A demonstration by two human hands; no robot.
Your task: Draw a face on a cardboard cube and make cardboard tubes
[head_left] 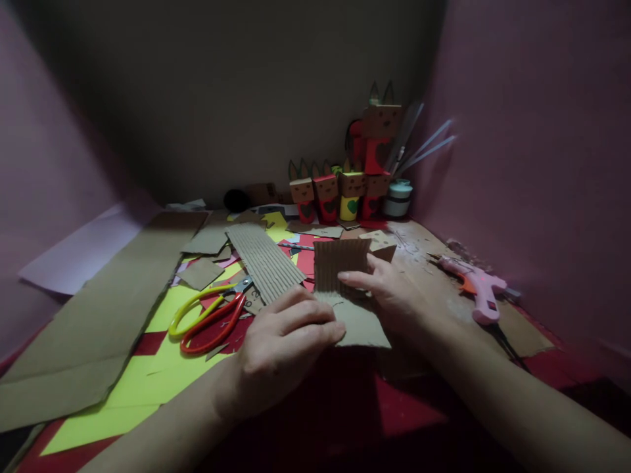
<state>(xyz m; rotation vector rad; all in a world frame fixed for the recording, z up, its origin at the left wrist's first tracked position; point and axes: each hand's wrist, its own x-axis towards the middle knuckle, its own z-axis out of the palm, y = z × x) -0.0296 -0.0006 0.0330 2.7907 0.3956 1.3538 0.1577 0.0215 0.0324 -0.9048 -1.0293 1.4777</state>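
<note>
Head view: at centre, your flat tan cardboard panel (362, 325) adjoins an upright brown ribbed cardboard panel (328, 259). Expect both light, stiff, liable to crease; hold by edges. Your left hand (283, 332), palm down, clasps the flat one; your right hand (397, 289), angled inward, pinches the ribbed one's right side.

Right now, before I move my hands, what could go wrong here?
The upright cardboard might tip if your right hand moves away. The glue gun lies near your right forearm, which could knock it; I can't tell if it's hot. The scissors seem partly under the ridged strip, so pulling that might drag them.
</note>
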